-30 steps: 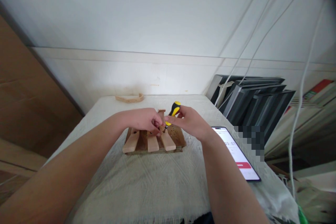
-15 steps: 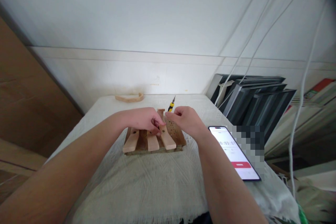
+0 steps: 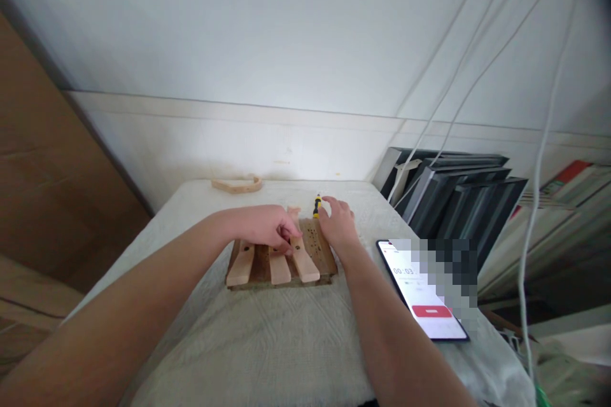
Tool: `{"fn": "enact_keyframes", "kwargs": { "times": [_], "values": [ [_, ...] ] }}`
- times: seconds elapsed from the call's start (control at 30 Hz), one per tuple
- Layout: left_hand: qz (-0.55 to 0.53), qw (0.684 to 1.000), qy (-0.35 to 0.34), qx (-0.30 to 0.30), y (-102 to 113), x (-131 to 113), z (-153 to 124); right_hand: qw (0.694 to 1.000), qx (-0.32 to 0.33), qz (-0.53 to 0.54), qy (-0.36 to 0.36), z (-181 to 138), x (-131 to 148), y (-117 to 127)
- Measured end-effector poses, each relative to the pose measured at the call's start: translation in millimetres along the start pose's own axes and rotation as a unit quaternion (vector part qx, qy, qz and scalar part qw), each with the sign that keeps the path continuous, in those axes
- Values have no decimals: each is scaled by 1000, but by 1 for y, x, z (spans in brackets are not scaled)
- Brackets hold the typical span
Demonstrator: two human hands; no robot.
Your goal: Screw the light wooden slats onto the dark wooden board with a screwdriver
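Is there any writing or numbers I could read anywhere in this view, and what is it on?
"00:03" on the phone screen, the start of a timer; its remaining digits are pixelated over.
Small grey marks under the timer: too small to read.
Red button on the phone: any label is too blurred to read.
Red-and-white items at far right: print too blurred to read.
Screwdriver and wooden piece: no text visible.

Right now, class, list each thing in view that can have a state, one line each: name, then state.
Left hand: resting on the slats, fingers pinching at one slat's far end.
Right hand: fingertips at the screwdriver, grip unclear.
Screwdriver: low on the cloth beyond the wooden board.
Wooden board: flat on the cloth, three pale slats across it.
Phone: lying flat, screen lit.
Curved wooden piece: lying by the wall, untouched.
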State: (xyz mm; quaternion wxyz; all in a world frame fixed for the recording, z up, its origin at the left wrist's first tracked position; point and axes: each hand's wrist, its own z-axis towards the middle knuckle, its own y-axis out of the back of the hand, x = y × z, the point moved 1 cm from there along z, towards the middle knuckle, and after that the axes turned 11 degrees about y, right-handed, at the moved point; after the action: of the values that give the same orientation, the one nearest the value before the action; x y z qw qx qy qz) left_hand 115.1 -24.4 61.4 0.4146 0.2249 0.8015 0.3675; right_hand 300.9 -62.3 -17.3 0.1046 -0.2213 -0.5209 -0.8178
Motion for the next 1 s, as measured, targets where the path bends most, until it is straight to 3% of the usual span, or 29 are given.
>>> {"fn": "enact_keyframes", "kwargs": {
  "times": [0.13, 0.2, 0.27, 0.4, 0.47, 0.5, 0.57, 0.7, 1.0],
  "values": [
    [8, 1000, 7, 20, 4, -4, -11, 996, 76, 19, 53, 8, -11, -9],
    [5, 999, 18, 51, 8, -7, -20, 997, 66, 6, 25, 8, -17, -10],
    [-14, 999, 33, 33, 16, -10, -30, 999, 41, -20, -16, 6, -20, -10],
    [-11, 977, 95, -191, 36, -7, -47, 997, 26, -58, -43, 0, -17, -9],
    [47, 952, 153, -262, 42, 2, -52, 996, 33, -71, -41, -2, -12, -10],
    [79, 944, 186, -261, 43, 8, -53, 996, 35, -77, -43, -3, -9, -10],
    [116, 942, 242, -200, 42, 20, -50, 994, 34, -88, -51, -8, -2, -12],
    [137, 957, 242, -84, 33, 33, -38, 993, 38, -100, -53, -21, 16, -18],
    [171, 950, 260, -39, 31, 24, -37, 990, 75, -99, -68, -14, 15, -18]
  ]
}}
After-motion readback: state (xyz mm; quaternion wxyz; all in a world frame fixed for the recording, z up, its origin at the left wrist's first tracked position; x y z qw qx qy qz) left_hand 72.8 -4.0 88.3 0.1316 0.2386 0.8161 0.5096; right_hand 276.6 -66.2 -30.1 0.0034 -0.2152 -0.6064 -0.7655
